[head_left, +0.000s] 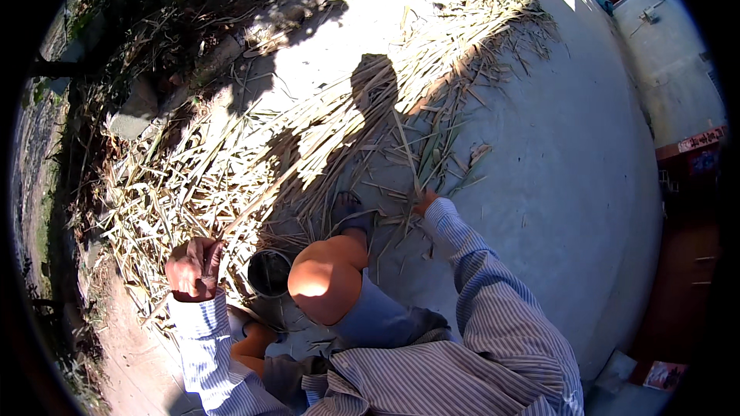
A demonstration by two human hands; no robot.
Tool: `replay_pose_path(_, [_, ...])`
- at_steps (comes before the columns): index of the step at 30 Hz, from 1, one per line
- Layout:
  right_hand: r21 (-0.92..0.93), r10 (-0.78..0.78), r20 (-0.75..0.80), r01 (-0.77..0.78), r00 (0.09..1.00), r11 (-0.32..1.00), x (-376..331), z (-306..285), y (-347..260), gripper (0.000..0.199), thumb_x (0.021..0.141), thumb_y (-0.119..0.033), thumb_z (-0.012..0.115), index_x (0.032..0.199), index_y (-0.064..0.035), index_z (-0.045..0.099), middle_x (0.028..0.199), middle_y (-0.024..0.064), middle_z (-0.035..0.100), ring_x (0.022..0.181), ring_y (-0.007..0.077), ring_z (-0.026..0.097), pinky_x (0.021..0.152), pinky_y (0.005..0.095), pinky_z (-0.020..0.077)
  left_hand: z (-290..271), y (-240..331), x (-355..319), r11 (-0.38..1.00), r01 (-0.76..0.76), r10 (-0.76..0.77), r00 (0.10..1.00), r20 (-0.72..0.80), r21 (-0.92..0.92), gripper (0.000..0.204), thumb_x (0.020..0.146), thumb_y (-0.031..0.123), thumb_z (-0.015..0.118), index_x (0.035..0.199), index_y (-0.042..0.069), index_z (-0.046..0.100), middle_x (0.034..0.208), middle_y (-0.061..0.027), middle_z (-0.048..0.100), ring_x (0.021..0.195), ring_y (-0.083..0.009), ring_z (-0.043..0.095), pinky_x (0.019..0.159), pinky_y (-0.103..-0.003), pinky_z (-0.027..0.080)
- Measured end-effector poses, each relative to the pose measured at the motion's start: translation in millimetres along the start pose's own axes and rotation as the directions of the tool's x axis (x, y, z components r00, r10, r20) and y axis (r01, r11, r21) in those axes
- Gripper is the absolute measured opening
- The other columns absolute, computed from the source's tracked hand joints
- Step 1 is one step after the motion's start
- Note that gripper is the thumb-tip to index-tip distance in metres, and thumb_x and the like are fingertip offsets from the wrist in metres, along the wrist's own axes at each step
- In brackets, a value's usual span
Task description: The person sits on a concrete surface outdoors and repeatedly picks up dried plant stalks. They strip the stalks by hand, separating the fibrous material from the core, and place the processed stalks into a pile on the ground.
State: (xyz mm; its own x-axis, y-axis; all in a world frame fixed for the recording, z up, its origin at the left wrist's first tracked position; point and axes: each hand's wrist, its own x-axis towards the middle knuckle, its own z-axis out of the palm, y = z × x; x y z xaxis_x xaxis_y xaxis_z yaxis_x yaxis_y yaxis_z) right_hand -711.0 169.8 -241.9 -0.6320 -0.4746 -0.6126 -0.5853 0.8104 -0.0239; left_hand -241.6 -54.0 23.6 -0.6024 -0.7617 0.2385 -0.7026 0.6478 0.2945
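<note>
A long heap of dry, straw-coloured stalks and leaves (pixel 308 135) lies on the ground in front of me. On its left side my left hand (pixel 196 268) is closed, fingers curled and pinched together. Pale stalks lie right behind its fingertips, so I cannot make out what it holds. My right hand (pixel 423 202), partly hidden by its striped cuff, closes on the lower end of a long dry stalk (pixel 403 142) that slants up over the heap's near edge. Between my hands, beside my bare knee, stands a round dark container (pixel 269 273) with a pale rim.
My sandalled foot (pixel 348 206) rests by the heap's edge. Rocks (pixel 136 108) and shaded plants border the left. Pale concrete ground (pixel 555 185) stretches to the right, toward a grey wall (pixel 669 62) and a reddish-brown door front (pixel 686 246). My shadow falls across the stalks.
</note>
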Motion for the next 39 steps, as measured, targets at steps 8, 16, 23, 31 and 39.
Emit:
replay_pose_path(8, [0.990,-0.592,-0.095,0.012,0.800,-0.143,-52.4,-61.3,-162.6,0.050,0.091,-0.045,0.056,0.111,0.0004,0.054,0.112,0.0148,0.062,0.081,0.0161,0.062,0.065,0.0306,0.0478,-104.3,52.6,-65.3,0.998,-0.070,0.071,0.991,-0.110,0.006,0.012,0.073,0.008,0.074,0.076,0.004,0.063,0.065,-0.0106,0.062,0.060,-0.0296,0.059,0.056,-0.039,0.047])
replay_pose_path(16, [0.879,-0.837,0.100,-0.442,0.538,-0.180,-70.2,-96.5,-261.4,0.021,0.093,-0.023,0.058,0.100,-0.0033,0.055,0.080,-0.0008,0.055,0.065,0.0079,0.054,0.052,0.0191,0.0458,-215.0,-16.3,-176.6,0.929,0.281,-0.262,0.959,-0.109,0.242,0.013,0.074,0.010,0.072,0.076,0.005,0.061,0.064,-0.0065,0.061,0.063,-0.0233,0.055,0.059,-0.036,0.042])
replay_pose_path(23, [0.956,-0.820,0.139,-0.292,0.556,-0.036,-192.4,-84.2,-316.8,0.021,0.089,-0.030,0.063,0.092,-0.0102,0.058,0.087,0.0022,0.062,0.079,0.0135,0.061,0.064,0.0230,0.0483,-173.4,-1.7,-158.0,0.923,0.107,-0.049,0.986,-0.162,0.370,0.017,0.079,0.020,0.069,0.088,0.007,0.062,0.073,-0.0055,0.064,0.073,-0.0236,0.061,0.066,-0.037,0.043])
replay_pose_path(31, [0.947,-0.875,0.155,-0.322,0.459,-0.001,-213.9,-64.8,-322.0,0.022,0.090,-0.030,0.062,0.096,-0.0082,0.059,0.086,0.0046,0.064,0.076,0.0138,0.062,0.059,0.0244,0.0490,-106.5,14.6,-99.0,0.970,0.184,-0.166,0.979,-0.120,0.158,0.019,0.077,0.025,0.071,0.086,0.008,0.068,0.073,-0.0082,0.066,0.067,-0.0247,0.062,0.061,-0.036,0.045])
replay_pose_path(39, [0.945,-0.888,0.163,-0.326,0.430,0.015,-200.7,-56.0,-338.2,0.027,0.090,-0.021,0.062,0.113,-0.0078,0.056,0.104,0.0076,0.065,0.093,0.0176,0.062,0.077,0.0283,0.0497,-82.6,-19.5,-97.9,0.769,0.508,-0.567,0.822,-0.048,-0.388,0.022,0.079,0.024,0.072,0.090,0.006,0.070,0.082,-0.0095,0.071,0.072,-0.0175,0.066,0.070,-0.030,0.051])
